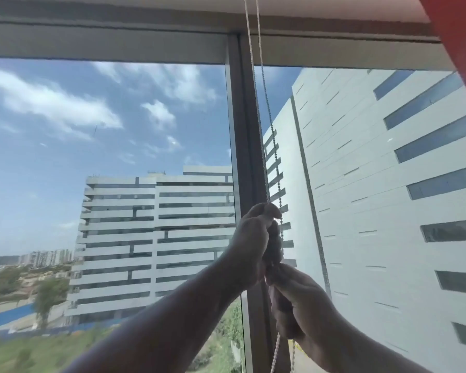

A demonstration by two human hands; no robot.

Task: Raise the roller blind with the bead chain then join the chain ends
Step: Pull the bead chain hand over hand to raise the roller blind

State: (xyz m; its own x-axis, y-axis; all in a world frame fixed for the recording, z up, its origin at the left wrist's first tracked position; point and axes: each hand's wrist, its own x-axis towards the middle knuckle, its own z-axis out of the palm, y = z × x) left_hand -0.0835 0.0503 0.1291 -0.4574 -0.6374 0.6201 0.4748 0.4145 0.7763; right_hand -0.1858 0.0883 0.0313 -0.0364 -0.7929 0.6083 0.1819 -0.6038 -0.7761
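Hands stacked on bead chain [264, 109] in front of window mullion [242, 157]. Left hand [256, 238] raised higher, fingers curled round chain strand; right hand [293, 300] directly beneath, likewise closed round chain. Chain's long axis near vertical: two strands run up to top of view, tails hung below right hand. Roller blind [457, 28] seen upper right, already high. Next pull judged straight down along chain; left hand placed nearer blind.

— Can you follow the bead chain [273, 146] to its top?
— No, the upper edge cuts it off, and the left hand [256, 240] and right hand [296, 300] hide its middle.
— The roller blind [460, 28]?
— Only a red corner shows.
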